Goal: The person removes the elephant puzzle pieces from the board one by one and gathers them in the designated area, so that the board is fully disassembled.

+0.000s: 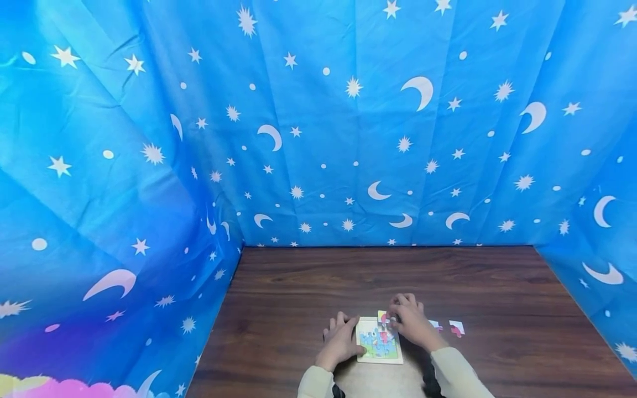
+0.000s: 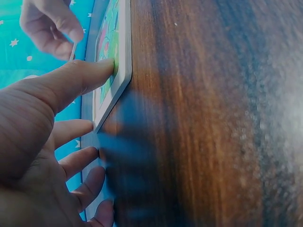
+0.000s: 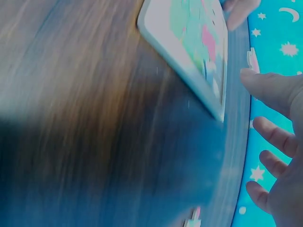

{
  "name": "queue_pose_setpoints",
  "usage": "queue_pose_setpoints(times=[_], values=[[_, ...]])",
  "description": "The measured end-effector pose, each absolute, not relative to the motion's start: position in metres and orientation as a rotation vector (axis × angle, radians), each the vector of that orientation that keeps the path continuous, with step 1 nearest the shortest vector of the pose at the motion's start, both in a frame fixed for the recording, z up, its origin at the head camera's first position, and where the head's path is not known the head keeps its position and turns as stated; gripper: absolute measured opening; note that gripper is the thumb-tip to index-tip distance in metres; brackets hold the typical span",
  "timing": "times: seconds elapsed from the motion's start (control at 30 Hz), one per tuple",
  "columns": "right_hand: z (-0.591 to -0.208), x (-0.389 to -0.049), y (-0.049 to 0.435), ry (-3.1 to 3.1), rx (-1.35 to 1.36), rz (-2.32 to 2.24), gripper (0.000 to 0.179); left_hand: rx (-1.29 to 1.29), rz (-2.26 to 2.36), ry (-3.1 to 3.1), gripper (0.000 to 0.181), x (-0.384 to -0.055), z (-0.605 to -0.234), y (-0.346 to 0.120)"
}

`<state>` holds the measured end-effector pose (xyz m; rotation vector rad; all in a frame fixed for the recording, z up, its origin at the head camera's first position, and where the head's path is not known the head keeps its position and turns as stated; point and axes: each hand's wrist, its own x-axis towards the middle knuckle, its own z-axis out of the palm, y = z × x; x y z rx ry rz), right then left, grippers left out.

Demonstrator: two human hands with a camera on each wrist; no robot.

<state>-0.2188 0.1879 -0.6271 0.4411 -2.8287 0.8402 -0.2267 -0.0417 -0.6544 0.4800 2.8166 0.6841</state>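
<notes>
A small jigsaw puzzle board (image 1: 380,361) with a pale wooden frame lies on the table, its colourful picture partly filled at the top. My left hand (image 1: 340,342) holds the board at its left side, thumb on the picture near the frame and index fingertip at the edge in the left wrist view. Over the board's upper right corner, my right hand (image 1: 410,320) pinches a puzzle piece (image 1: 382,317) with yellow and pink on it. That piece stands tilted beside the thumb in the right wrist view.
Two loose puzzle pieces lie right of the board: one (image 1: 436,325) partly behind my right hand, another (image 1: 457,328) farther right. The dark wooden table (image 1: 298,282) ends at a blue star-and-moon cloth (image 1: 323,121) behind and at the sides.
</notes>
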Motion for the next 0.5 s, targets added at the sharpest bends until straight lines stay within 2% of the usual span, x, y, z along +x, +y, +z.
queue_pose_setpoints(times=[0.5], values=[[-0.631,-0.21,0.233,-2.856,0.315,0.766,0.021,0.477,0.713,2.809,0.08,-0.225,-0.654,-0.041]])
